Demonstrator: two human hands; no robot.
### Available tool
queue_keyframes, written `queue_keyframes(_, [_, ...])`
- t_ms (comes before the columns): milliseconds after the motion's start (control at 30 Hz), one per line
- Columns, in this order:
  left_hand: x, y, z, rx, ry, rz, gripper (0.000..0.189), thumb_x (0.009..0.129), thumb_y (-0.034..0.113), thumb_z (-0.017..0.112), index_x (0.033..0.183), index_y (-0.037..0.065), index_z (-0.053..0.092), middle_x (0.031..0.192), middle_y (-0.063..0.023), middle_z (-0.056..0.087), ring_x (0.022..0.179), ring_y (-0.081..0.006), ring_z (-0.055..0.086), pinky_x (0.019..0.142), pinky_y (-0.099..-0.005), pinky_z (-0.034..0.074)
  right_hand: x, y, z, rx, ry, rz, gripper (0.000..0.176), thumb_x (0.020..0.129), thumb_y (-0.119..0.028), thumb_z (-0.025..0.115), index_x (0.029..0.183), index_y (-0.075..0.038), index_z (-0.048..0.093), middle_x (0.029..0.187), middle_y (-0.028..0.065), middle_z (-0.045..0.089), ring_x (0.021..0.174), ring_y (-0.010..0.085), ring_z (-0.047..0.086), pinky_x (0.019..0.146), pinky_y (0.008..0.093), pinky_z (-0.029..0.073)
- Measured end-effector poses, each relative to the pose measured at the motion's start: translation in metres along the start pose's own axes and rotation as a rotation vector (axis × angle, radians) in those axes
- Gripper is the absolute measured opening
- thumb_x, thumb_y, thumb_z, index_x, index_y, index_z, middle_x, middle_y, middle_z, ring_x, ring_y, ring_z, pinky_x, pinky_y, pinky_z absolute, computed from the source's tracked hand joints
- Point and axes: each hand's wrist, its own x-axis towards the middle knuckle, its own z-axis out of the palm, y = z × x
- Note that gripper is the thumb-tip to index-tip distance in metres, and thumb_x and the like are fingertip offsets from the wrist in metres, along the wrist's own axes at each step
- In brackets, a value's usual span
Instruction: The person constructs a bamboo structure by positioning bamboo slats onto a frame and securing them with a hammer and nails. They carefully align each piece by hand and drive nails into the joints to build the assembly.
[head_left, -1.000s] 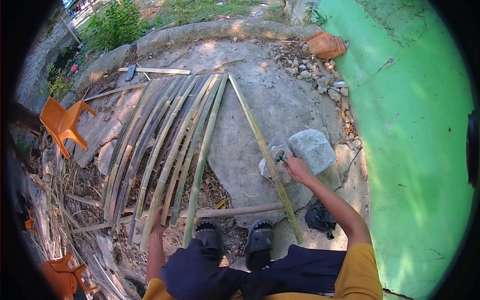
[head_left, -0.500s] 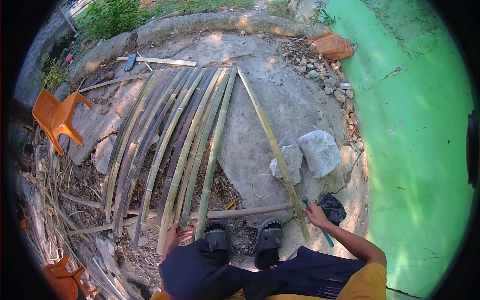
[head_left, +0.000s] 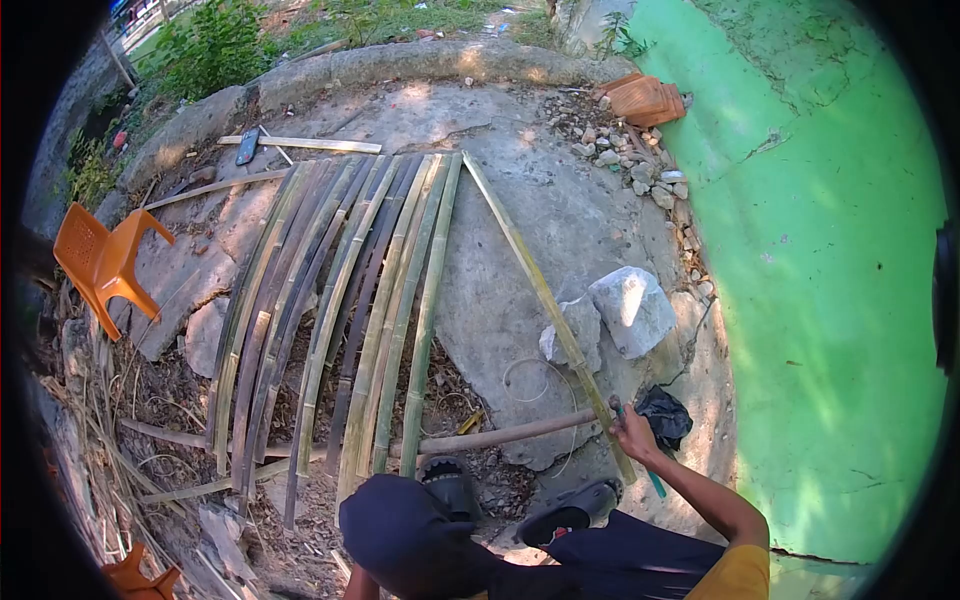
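Observation:
My right hand (head_left: 632, 436) is closed around a green-handled hammer (head_left: 656, 484), its dark head showing above the fingers. That hand is right beside a single bamboo strip (head_left: 540, 283), which slants across the concrete and over a wooden pole (head_left: 530, 424). Of my left arm only a bit of skin (head_left: 360, 586) shows below my knee, and the fingers are hidden. Left of my feet lies a row of split bamboo strips (head_left: 400, 320), green, tan and dark, side by side across the same pole.
Two pale stones (head_left: 632, 310) and a black plastic bag (head_left: 664, 418) lie to the right. An orange chair (head_left: 110, 260) stands at left. A phone (head_left: 247, 146) rests near the far strip ends. Roof tiles (head_left: 645, 98) sit beside the green floor (head_left: 820, 300).
My left hand has gone from the near ends of the strips to behind my knee. My legs have shifted and my right foot has turned. The hammer stays in my right hand.

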Motion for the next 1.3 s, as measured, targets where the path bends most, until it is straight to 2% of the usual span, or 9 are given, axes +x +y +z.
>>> queue_keyframes(133, [0.0,0.002,-0.006,0.092,0.011,0.004,0.042,0.1,0.042,0.063,0.107,0.0,0.066,0.113,-0.0222,0.072,0.1,-0.0308,0.073,0.083,-0.0405,0.06,-0.005,-0.009,0.009,-0.044,0.005,0.152,0.029,0.087,-0.009,0.074,0.099,0.0,0.049,0.077,0.0231,0.065,0.083,0.0493,0.066,0.071,0.0525,0.048])
queue_keyframes(333, [-0.002,0.006,-0.012,0.253,0.028,0.016,0.041,0.1,0.041,0.064,0.106,0.0,0.067,0.113,-0.0217,0.072,0.099,-0.0303,0.073,0.083,-0.0398,0.06,-0.016,-0.008,0.03,0.114,0.113,0.254,0.045,0.083,-0.009,0.08,0.12,0.001,0.057,0.083,0.0161,0.073,0.081,0.0329,0.074,0.074,0.0397,0.055])
queue_keyframes(433, [-0.007,0.009,-0.015,0.325,0.04,0.023,0.04,0.099,0.04,0.065,0.105,0.0,0.067,0.112,-0.0214,0.072,0.098,-0.0301,0.073,0.082,-0.0395,0.06,-0.024,-0.049,0.072,0.302,0.003,0.243,0.044,0.082,-0.012,0.081,0.116,0.001,0.057,0.084,0.0153,0.073,0.08,0.032,0.074,0.074,0.0402,0.056])
queue_keyframes(500, [-0.015,0.009,-0.018,0.392,0.045,0.028,0.04,0.099,0.039,0.065,0.105,0.0,0.067,0.112,-0.0213,0.072,0.098,-0.03,0.073,0.082,-0.0393,0.059,-0.032,-0.057,0.117,0.099,-0.006,0.063,0.045,0.082,-0.016,0.082,0.116,0.001,0.058,0.086,0.0143,0.074,0.078,0.03,0.074,0.074,0.0416,0.056])
queue_keyframes(700, [-0.032,0.031,-0.021,0.586,0.072,0.031,0.038,0.099,0.038,0.066,0.104,0.0,0.067,0.111,-0.0208,0.073,0.097,-0.0295,0.073,0.081,-0.0387,0.059,-0.038,-0.067,0.129,0.277,0.06,0.254,0.047,0.085,-0.019,0.08,0.118,0.006,0.058,0.086,0.0184,0.074,0.077,0.033,0.073,0.072,0.0443,0.056])
queue_keyframes(1000, [-0.043,0.113,-0.013,0.926,0.13,-0.042,0.036,0.098,0.036,0.068,0.103,0.0,0.067,0.11,-0.0201,0.073,0.095,-0.0289,0.074,0.08,-0.0378,0.059,-0.019,-0.038,0.129,0.204,-0.055,0.068,0.048,0.086,-0.017,0.078,0.122,0.008,0.059,0.086,0.0188,0.075,0.077,0.035,0.074,0.074,0.0453,0.056])
queue_keyframes(1133, [0.0,0.154,0.0,0.342,-0.079,0.403,0.038,0.085,0.03,0.08,0.107,0.002,0.064,0.1,-0.0197,0.066,0.09,-0.035,0.067,0.079,-0.0443,0.054,-0.016,-0.047,0.124,0.301,-0.057,0.027,0.051,0.085,-0.014,0.075,0.124,0.012,0.057,0.081,0.0252,0.071,0.082,0.0411,0.072,0.075,0.0487,0.055])
queue_keyframes(1200, [0.027,0.156,0.032,0.574,0.121,0.881,0.045,0.081,0.028,0.082,0.114,0.005,0.061,0.104,-0.0168,0.063,0.101,-0.0335,0.064,0.087,-0.0446,0.051,-0.018,-0.052,0.125,0.195,-0.039,0.077,0.052,0.084,-0.014,0.076,0.126,0.01,0.056,0.082,0.0238,0.072,0.08,0.0395,0.073,0.074,0.0469,0.056])
queue_keyframes(1300, [0.039,0.177,0.074,0.875,0.189,1.028,0.058,0.079,0.027,0.083,0.126,0.005,0.056,0.113,-0.0158,0.062,0.114,-0.0335,0.058,0.098,-0.0441,0.047,-0.018,-0.039,0.138,0.237,-0.01,0.019,0.047,0.083,-0.013,0.077,0.12,0.009,0.059,0.082,0.0209,0.074,0.079,0.0378,0.074,0.074,0.0457,0.056])
